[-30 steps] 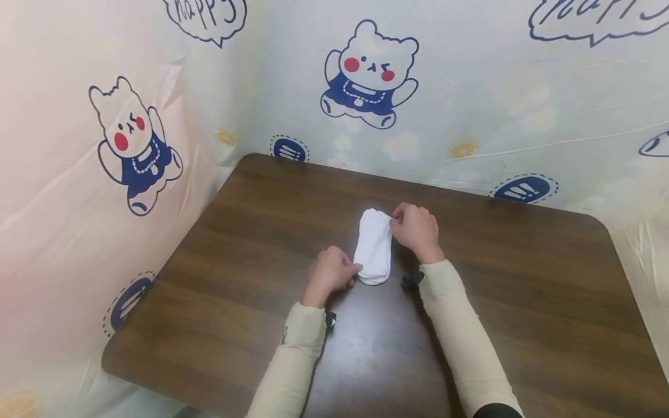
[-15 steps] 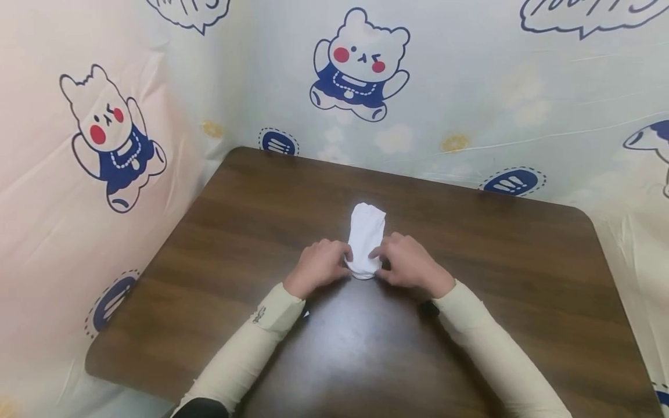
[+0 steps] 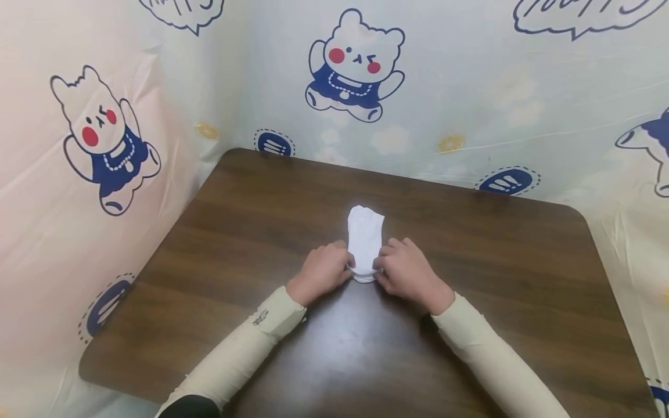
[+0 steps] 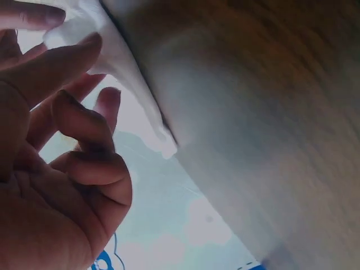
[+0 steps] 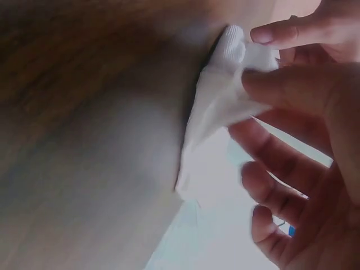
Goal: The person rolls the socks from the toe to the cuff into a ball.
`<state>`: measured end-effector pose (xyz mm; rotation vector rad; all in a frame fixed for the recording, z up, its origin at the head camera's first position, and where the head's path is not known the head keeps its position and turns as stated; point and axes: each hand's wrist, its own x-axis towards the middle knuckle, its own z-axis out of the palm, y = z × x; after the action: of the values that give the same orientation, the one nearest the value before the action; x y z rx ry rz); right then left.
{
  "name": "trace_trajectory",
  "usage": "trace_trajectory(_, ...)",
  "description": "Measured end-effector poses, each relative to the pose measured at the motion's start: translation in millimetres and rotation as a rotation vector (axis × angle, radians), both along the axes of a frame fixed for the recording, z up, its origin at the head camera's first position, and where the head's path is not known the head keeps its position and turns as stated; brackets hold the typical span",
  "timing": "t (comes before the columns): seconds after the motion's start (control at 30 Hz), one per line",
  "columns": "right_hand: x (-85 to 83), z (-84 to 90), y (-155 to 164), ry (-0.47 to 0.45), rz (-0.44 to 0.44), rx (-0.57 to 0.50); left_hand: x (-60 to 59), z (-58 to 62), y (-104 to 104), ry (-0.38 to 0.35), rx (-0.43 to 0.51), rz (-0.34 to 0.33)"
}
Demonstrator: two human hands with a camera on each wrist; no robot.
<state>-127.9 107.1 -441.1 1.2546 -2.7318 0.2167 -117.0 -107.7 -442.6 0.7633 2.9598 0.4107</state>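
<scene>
The left hand [image 3: 321, 270], at the 8 o'clock side of a white sock [image 3: 364, 235], pinches its near end between thumb and forefinger; the right hand [image 3: 410, 271] pinches opposite, at 4 o'clock. The sock lies lengthwise toward 12 o'clock on a wood-grain table [image 3: 261, 232], its ribbed cuff [image 5: 229, 48] near the person. The print [image 3: 260, 317] on the left sleeve [image 3: 235, 351] is too small to read. Table surface stretches from the hands toward 3 and 9 o'clock; the far edge runs past 12 o'clock with rounded corners. Beyond hangs a cartoon-bear curtain [image 3: 444, 75]: "!!!" shows on a blue oval [image 3: 507, 181] at 2 o'clock, and lettered speech bubbles [image 3: 580, 17] are cut off above.
</scene>
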Motion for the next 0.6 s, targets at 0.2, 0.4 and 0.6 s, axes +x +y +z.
trace_trajectory(0.2, 3.7, -3.2, -0.4, 0.017, 0.019, 0.075, 3.5, -1.9, 8.4, 0.042, -0.034, -0.099)
trace_trajectory(0.4, 2.8, -6.7, -0.4, 0.068, 0.045, 0.07, 4.2, -10.3, 14.2, 0.169, -0.102, -0.145)
trace_trajectory(0.6, 2.6, -10.9, -1.5, 0.091, 0.06, 0.062, 5.0, -13.8, 14.4, 0.242, -0.147, -0.175)
